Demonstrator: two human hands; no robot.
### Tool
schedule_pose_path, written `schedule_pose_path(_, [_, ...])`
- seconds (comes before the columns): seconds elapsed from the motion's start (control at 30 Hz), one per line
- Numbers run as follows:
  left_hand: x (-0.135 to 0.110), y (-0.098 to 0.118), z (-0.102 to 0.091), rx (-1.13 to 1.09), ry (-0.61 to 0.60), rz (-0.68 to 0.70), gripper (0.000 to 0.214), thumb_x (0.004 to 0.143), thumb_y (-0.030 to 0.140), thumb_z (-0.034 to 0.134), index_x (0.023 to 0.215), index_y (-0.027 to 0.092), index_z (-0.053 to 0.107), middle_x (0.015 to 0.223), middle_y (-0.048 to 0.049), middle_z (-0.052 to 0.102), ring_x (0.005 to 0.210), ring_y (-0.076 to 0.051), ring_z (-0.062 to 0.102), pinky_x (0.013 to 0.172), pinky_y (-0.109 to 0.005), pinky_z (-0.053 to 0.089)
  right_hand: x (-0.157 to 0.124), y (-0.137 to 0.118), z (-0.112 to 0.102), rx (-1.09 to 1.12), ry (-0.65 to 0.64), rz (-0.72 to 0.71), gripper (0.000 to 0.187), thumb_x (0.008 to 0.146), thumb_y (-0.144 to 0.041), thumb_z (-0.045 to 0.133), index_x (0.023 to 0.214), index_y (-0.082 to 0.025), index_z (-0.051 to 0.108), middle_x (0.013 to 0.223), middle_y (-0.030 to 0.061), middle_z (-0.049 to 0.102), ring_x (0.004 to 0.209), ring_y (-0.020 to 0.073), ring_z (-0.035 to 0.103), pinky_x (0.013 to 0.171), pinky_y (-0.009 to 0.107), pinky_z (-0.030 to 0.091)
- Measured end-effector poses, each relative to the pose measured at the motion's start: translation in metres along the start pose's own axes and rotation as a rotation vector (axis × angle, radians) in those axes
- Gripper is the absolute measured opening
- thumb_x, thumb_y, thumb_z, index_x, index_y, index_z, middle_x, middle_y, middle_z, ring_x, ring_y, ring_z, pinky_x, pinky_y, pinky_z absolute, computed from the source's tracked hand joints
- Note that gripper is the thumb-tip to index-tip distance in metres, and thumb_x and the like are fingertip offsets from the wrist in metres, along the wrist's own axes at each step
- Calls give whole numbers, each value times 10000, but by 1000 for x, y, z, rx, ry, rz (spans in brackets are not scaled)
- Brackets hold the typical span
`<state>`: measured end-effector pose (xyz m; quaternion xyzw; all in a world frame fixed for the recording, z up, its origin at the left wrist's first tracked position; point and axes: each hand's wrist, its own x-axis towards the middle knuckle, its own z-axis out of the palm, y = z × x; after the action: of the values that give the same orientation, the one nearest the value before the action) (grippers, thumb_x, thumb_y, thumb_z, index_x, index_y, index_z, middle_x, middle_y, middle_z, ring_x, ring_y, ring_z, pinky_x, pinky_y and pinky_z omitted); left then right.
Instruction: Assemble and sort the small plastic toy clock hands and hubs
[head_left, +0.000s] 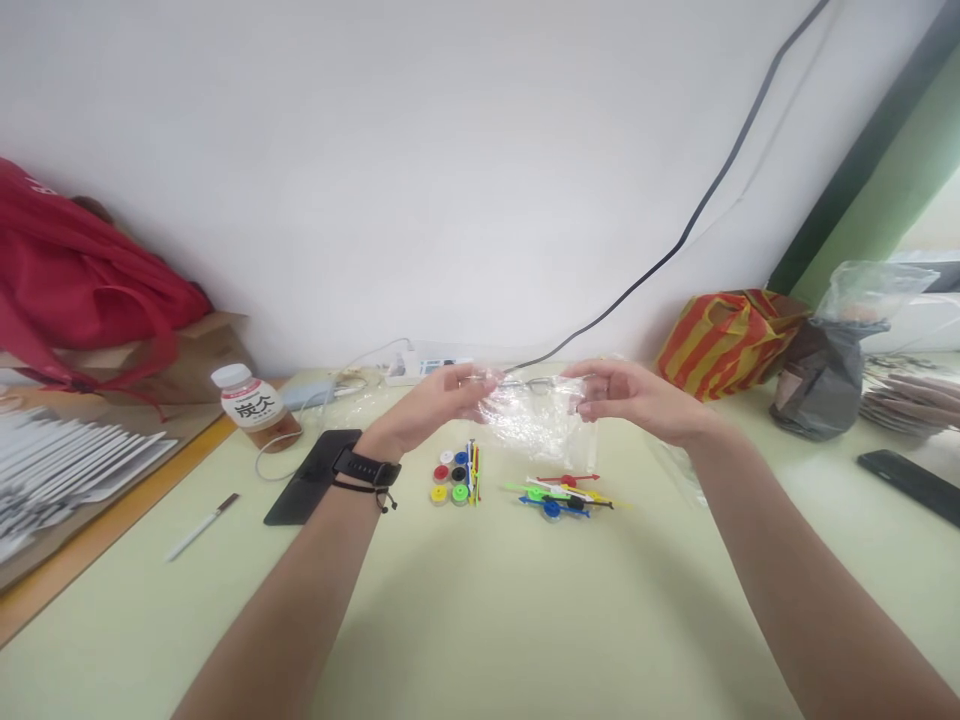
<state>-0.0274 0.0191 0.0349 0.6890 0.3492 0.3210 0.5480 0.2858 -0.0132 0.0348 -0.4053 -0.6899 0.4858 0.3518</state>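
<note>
The left hand (435, 402) has its thumb and fingers pinched together on the left side of a clear, shiny, thin plastic bag (531, 428). The right hand (645, 400) has hold of the other side. Its fingers are bent, with a little gap between the thumb and the first finger, and the bag's edge is right there. So the bag is between the two hands, up above the pale green table (480, 630), and most of it hangs below the fingertips. It is so see-through that I cannot tell if anything is inside

Below the left fingers, a bit nearer the person, sit six small round plastic pieces (441, 472), in white, blue, red, black, yellow and green. Just beside them, on the side toward the right hand, is a row of thin coloured plastic sticks (474, 475). Below the bag and the right fingertips lies a messy pile of coloured plastic arrows with round middles (552, 510). The fingers are not touching any of these. Behind the left fingers, on the wrist, is a black watch with a black strap (366, 467)
</note>
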Motion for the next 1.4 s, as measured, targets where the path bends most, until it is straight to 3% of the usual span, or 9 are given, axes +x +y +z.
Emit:
schedule_pose_path(0.1, [3, -7, 0, 55, -35, -45, 481, 824, 537, 801, 1122, 164, 742, 1063, -138, 784, 935, -236, 757, 891, -380, 596, 0, 2, 3, -4, -25, -7, 463, 771, -362, 820, 1213, -282, 710, 971, 44, 737, 1011, 262, 682, 913, 429, 537])
schedule_pose_path(0.2, [6, -12, -1, 38, -13, -27, 449, 823, 523, 807, 1073, 154, 752, 1044, -139, 790, 884, -211, 758, 856, -350, 596, 3, 7, 5, -45, 51, -28, 432, 807, -401, 789, 1200, -266, 675, 958, 44, 712, 935, 232, 665, 840, 397, 535])
schedule_pose_path(0.4, [9, -16, 2, -39, 134, 56, 381, 849, 518, 786, 948, 157, 711, 951, -96, 781, 826, -188, 750, 858, -362, 605, 17, 14, 21, -384, 596, -204, 456, 721, -551, 857, 820, -246, 533, 675, -30, 527, 619, 148, 461, 579, 308, 389])
schedule_pose_path(0.47, [9, -15, 5, -61, 154, 55, 391, 865, 520, 769, 993, 156, 703, 1015, -112, 783, 886, -210, 758, 893, -386, 604, 20, 13, 28, -396, 627, -215, 453, 768, -610, 803, 774, -241, 540, 651, -15, 546, 608, 155, 475, 576, 318, 391])
schedule_pose_path(0.63, [9, -11, 12, -168, 141, 32, 435, 935, 478, 708, 1261, 192, 672, 1277, -147, 729, 1120, -262, 724, 1017, -438, 564, 23, 14, 33, -119, 402, -193, 471, 903, -683, 618, 946, -230, 740, 1021, 98, 763, 970, 269, 688, 846, 410, 548])
schedule_pose_path(0.73, [8, -9, 14, -230, 124, 44, 422, 970, 449, 673, 1327, 224, 656, 1354, -138, 694, 1196, -280, 695, 1063, -460, 535, 24, 18, 27, 142, 309, -154, 530, 913, -704, 593, 1034, -221, 774, 1122, 119, 777, 1099, 299, 704, 1006, 456, 537])
schedule_pose_path(0.83, [7, -9, 15, -272, 98, 53, 410, 981, 411, 667, 1340, 213, 657, 1353, -144, 694, 1199, -291, 694, 1094, -482, 510, 21, 18, 18, 287, 115, -140, 563, 927, -709, 564, 1092, -215, 779, 1137, 131, 784, 1132, 315, 710, 1062, 490, 514])
schedule_pose_path(1.07, [2, -3, 23, -302, -158, 53, 444, 1022, 452, 590, 1418, 250, 610, 1493, -142, 587, 1343, -336, 587, 1134, -539, 451, 8, 9, 18, 293, -340, -118, 509, 985, -564, 588, 1394, -266, 645, 1470, 104, 620, 1396, 304, 538, 1176, 509, 402])
schedule_pose_path(1.4, [0, 2, 34, -392, -420, 60, 682, 1011, 708, 334, 1427, 245, 613, 1537, -137, 540, 1420, -390, 496, 1134, -578, 413, 4, -1, 29, 365, -585, -139, 800, 834, -786, 612, 1503, -359, 518, 1674, 46, 357, 1488, 365, 407, 1177, 526, 368])
